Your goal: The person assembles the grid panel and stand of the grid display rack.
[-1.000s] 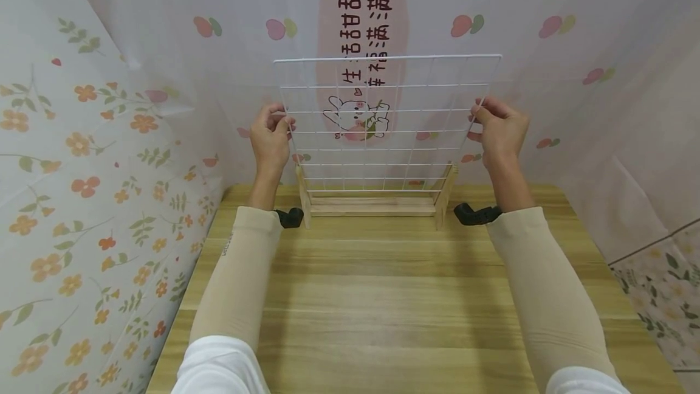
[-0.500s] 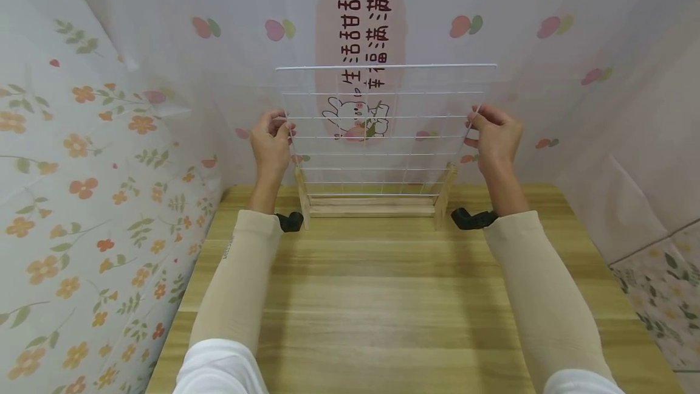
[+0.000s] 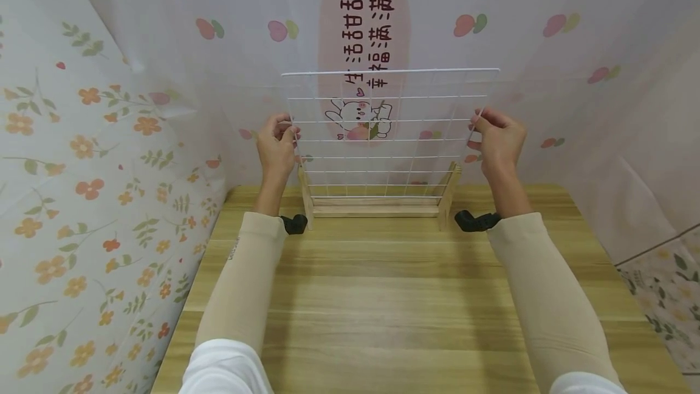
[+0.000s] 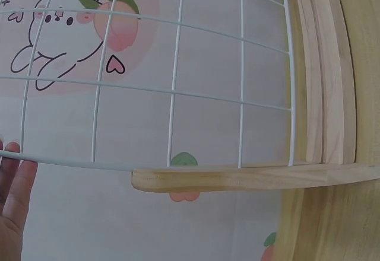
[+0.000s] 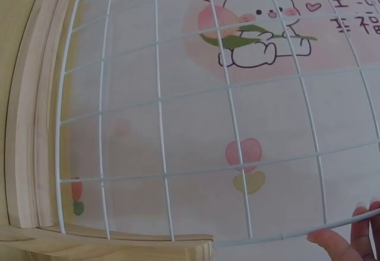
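Observation:
A white wire grid panel (image 3: 394, 140) stands upright at the back, between the two side posts of a light wooden stand (image 3: 377, 207). My left hand (image 3: 277, 148) pinches the panel's left edge wire between thumb and fingers, above the left post. On the opposite edge, my right hand (image 3: 500, 138) grips the wire the same way. Both wrist views show the lower end of the grid between the posts, with its bottom wire (image 4: 291, 95) close over the stand's wooden crossbars (image 5: 32, 113). In the left wrist view only a few fingers show at the frame's edge.
The stand is on a wood-grain tabletop (image 3: 377, 297) near its back edge. Behind it hangs a pale cloth (image 3: 229, 72) printed with hearts, writing and a rabbit; a flowered cloth (image 3: 109, 224) is at the left. Black camera mounts (image 3: 476, 221) stick out from both wrists.
The grid panel has come down a little into the stand, its top wire lower against the printed cloth. Both hands have sunk slightly with it, keeping their hold on the edges.

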`<control>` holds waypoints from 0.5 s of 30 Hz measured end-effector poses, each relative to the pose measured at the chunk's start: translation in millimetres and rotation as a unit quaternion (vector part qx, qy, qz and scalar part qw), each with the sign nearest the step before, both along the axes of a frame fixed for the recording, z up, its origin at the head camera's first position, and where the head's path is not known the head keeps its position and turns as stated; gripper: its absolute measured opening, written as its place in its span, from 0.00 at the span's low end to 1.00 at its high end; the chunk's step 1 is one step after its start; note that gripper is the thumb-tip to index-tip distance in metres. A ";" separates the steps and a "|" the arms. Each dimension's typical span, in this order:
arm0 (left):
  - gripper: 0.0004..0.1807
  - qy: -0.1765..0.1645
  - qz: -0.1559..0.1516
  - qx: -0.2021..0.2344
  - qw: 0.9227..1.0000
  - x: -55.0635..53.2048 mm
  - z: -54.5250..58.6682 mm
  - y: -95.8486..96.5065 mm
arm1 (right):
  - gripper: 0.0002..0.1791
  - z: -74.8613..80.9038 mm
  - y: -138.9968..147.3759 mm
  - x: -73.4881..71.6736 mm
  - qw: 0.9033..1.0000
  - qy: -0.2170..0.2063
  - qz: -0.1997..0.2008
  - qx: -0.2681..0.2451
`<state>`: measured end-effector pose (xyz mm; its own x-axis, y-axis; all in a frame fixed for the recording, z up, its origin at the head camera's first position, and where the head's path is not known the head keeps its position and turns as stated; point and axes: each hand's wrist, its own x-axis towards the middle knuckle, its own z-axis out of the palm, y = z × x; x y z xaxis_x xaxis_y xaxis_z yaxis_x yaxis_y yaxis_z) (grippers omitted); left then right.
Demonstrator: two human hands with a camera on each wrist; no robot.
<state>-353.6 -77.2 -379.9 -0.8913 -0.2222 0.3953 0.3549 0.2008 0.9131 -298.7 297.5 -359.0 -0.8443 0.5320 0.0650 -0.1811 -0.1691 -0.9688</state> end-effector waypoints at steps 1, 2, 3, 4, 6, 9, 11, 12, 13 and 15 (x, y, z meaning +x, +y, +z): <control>0.09 -0.001 0.001 -0.003 1.000 0.4 -0.7 0.1 | 0.14 -0.5 0.3 0.0 1.000 0.000 0.001 -0.002; 0.09 -0.001 0.001 -0.006 1.000 0.7 -1.4 0.1 | 0.13 -1.0 0.5 -0.1 1.000 0.001 0.001 -0.003; 0.09 -0.001 0.001 -0.008 1.000 0.7 -2.1 0.1 | 0.13 -1.5 0.7 -0.1 1.000 0.001 0.001 -0.005; 0.09 -0.002 0.001 -0.010 1.000 0.9 -2.7 0.2 | 0.13 -2.0 0.9 0.0 1.000 0.000 0.001 -0.005; 0.09 -0.001 -0.001 -0.011 1.000 1.1 -3.8 0.3 | 0.13 -2.9 1.0 0.2 1.000 -0.003 0.001 -0.005; 0.09 -0.002 0.000 -0.012 1.000 1.5 -5.0 0.2 | 0.15 -3.8 1.0 0.6 1.000 -0.006 0.004 0.002; 0.09 -0.002 0.003 -0.011 1.000 1.8 -5.9 0.0 | 0.16 -4.2 0.6 0.6 1.000 -0.007 0.010 0.007; 0.09 -0.003 0.005 -0.011 1.000 1.7 -6.4 -0.2 | 0.16 -4.3 0.4 0.5 1.000 -0.007 0.011 0.009; 0.09 -0.002 0.006 -0.011 1.000 1.3 -6.8 -0.6 | 0.16 -4.2 0.0 0.3 1.000 -0.007 0.012 0.011; 0.09 0.001 0.006 -0.011 1.000 0.7 -7.3 -1.1 | 0.16 -4.2 -0.5 -0.2 1.000 -0.006 0.013 0.013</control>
